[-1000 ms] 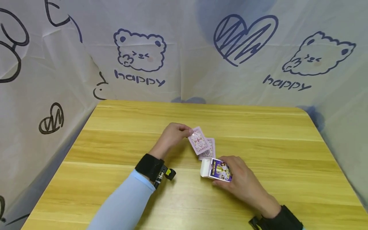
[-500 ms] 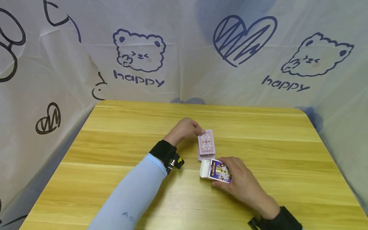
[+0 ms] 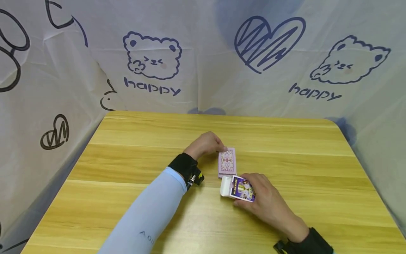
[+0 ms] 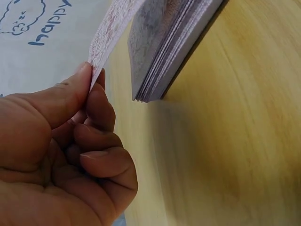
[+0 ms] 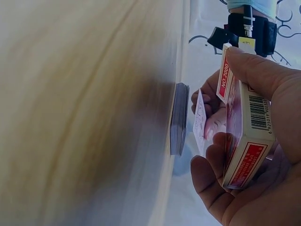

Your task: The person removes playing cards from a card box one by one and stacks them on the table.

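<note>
My left hand [image 3: 207,144] pinches one playing card [image 4: 112,35] by its edge between thumb and forefinger. The card, pink-bordered with an ornate red floral back, hangs tilted over a stack of cards [image 5: 178,120] on the table. From the head view it covers nearly all of that stack. With thumb and fingers my right hand [image 3: 271,201] grips a purple and white card box [image 3: 243,188], its open end and white flap [image 3: 226,185] turned left toward the stack. The right wrist view shows the box's barcode side and red printed panels, a little above the table.
The wood-grain table [image 3: 136,158] stretches out on all sides of the hands. White cloth [image 3: 209,81] with bear and heart drawings hangs behind it and along both sides. Each wrist wears a black strap [image 3: 182,166] with a small camera.
The left hand has moved right with the card, which has turned from a slant to line up over the stack and come slightly nearer me. The right hand and box have stayed put.
</note>
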Demonstrator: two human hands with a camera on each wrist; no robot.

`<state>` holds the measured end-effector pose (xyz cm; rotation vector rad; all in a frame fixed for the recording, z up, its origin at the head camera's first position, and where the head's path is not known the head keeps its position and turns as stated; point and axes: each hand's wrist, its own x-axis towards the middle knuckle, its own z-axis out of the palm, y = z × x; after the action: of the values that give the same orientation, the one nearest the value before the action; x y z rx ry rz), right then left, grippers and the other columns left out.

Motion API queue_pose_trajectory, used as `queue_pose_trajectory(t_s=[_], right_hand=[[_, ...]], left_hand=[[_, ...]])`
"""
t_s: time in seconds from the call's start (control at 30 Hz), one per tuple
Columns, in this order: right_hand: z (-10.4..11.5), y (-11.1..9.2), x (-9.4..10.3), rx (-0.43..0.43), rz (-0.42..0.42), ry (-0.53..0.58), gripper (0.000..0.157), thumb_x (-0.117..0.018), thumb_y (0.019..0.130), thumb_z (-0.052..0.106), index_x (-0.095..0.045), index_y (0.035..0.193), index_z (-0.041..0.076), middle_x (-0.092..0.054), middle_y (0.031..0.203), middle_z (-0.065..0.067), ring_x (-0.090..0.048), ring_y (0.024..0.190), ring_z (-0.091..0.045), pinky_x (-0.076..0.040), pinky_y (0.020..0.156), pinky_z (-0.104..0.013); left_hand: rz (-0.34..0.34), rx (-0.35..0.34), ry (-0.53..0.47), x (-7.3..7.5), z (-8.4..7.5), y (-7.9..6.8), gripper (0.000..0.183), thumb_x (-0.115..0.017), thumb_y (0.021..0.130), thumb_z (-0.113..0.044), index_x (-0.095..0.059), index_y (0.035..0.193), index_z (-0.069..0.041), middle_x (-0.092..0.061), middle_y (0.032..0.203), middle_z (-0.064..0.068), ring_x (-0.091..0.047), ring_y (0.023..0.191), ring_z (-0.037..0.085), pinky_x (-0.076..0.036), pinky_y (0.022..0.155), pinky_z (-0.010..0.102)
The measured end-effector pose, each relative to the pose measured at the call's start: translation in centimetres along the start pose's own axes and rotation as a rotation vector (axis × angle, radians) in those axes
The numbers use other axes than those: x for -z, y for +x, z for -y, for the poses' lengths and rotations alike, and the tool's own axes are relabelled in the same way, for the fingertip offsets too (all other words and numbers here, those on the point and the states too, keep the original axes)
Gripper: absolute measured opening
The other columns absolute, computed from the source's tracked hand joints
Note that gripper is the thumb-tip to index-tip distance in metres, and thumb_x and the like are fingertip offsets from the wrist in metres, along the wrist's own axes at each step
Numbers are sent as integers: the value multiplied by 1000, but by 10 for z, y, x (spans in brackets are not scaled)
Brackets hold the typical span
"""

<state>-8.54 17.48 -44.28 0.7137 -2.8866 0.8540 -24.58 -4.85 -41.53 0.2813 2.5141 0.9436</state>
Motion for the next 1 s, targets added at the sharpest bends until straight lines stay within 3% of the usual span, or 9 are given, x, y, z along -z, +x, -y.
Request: queue_pose_trajectory(t_s=[0.37, 1.0], right_hand=[[-1, 0, 0, 4, 0, 6, 78, -81, 71, 49, -49, 132, 13, -56, 124, -6, -51, 111, -20, -48, 91, -46], [-2, 1, -2, 25, -17, -6, 78, -81, 70, 50, -49, 131, 13, -57, 123, -7, -52, 112, -22, -48, 92, -48]], left_hand=[[7, 28, 31, -4, 1, 6, 30, -69, 88, -34, -68, 69, -11, -45, 58, -3, -43, 58, 14, -32, 51, 26], [-81, 30, 181, -18, -3, 5, 27, -73, 86, -32, -69, 70, -11, -54, 62, -3, -49, 59, 14, -37, 50, 25]])
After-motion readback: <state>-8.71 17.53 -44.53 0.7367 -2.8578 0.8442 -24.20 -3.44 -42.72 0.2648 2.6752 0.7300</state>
